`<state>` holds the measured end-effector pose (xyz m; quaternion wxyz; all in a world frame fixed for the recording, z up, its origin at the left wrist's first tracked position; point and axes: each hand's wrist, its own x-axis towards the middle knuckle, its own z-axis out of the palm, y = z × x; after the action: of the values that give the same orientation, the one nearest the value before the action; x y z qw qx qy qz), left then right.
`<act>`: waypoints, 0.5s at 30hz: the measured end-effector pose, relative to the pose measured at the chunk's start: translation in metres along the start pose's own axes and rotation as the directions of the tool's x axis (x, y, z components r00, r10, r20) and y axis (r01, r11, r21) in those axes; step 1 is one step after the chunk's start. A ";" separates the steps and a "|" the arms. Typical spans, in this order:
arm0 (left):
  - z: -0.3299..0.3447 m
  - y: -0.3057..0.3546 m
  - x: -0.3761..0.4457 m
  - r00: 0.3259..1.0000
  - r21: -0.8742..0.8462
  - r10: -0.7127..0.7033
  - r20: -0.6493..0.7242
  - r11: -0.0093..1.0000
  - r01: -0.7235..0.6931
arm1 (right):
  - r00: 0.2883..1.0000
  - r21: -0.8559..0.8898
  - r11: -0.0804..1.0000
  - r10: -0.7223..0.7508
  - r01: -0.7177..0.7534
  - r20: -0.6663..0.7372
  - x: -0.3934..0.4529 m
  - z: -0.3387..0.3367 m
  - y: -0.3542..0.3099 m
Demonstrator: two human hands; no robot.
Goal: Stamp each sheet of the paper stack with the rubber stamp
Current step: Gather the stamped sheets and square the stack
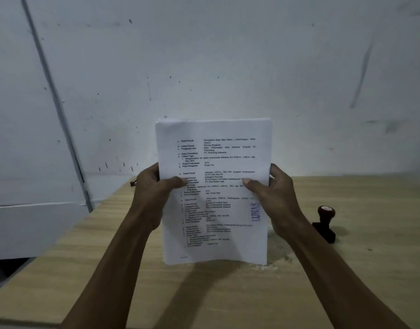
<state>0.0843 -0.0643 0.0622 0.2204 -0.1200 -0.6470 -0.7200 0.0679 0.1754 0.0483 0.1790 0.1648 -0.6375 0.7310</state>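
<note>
Both hands, left hand (pixel 154 186) & right hand (pixel 273 188), grip paper stack (pixel 213 162) upright; top sheet bears stamp mark (pixel 255 212). Step: squaring/checking, likely. Next: lay stack flat on table (pixel 228 293), pick up rubber stamp (pixel 325 223).

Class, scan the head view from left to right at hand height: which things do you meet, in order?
Left hand → paper stack → right hand → rubber stamp standing on the wooden table.
</note>
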 end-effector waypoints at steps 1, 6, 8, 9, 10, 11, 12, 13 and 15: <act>-0.004 -0.003 0.000 1.000 -0.031 -0.013 0.024 0.999 0.014 | 1.000 0.015 1.000 0.020 -0.020 0.013 0.000 -0.004 0.001; -0.016 -0.030 -0.010 0.979 -0.062 -0.147 0.138 0.986 0.157 | 0.976 0.095 0.977 0.181 -0.193 0.123 -0.008 -0.019 0.021; -0.016 -0.042 -0.017 0.966 -0.048 -0.214 0.148 0.974 0.223 | 0.961 0.107 0.963 0.229 -0.246 0.152 -0.016 -0.017 0.031; -0.014 -0.045 -0.019 0.962 -0.041 -0.230 0.149 0.970 0.239 | 0.959 0.097 0.962 0.239 -0.255 0.153 -0.019 -0.014 0.035; -0.012 -0.048 -0.021 0.960 -0.037 -0.234 0.153 0.970 0.242 | 0.960 0.080 0.964 0.240 -0.253 0.144 -0.021 -0.012 0.037; -0.011 -0.049 -0.021 0.961 -0.032 -0.229 0.157 0.971 0.237 | 0.964 0.057 0.969 0.232 -0.241 0.129 -0.021 -0.010 0.038; -0.010 -0.050 -0.022 0.962 -0.028 -0.222 0.159 0.973 0.229 | 0.969 0.031 0.974 0.219 -0.224 0.114 -0.021 -0.009 0.039; -0.011 -0.050 -0.021 0.963 -0.026 -0.218 0.157 0.974 0.224 | 0.973 0.005 0.978 0.206 -0.207 0.105 -0.020 -0.009 0.039; -0.012 -0.051 -0.020 0.963 -0.024 -0.224 0.151 0.973 0.230 | 0.977 -0.018 0.982 0.189 -0.188 0.101 -0.019 -0.010 0.039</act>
<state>0.0794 -0.0699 0.0066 0.0855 -0.1022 -0.6558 -0.7431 0.0665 0.1797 0.0037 0.0767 0.1404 -0.6617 0.7325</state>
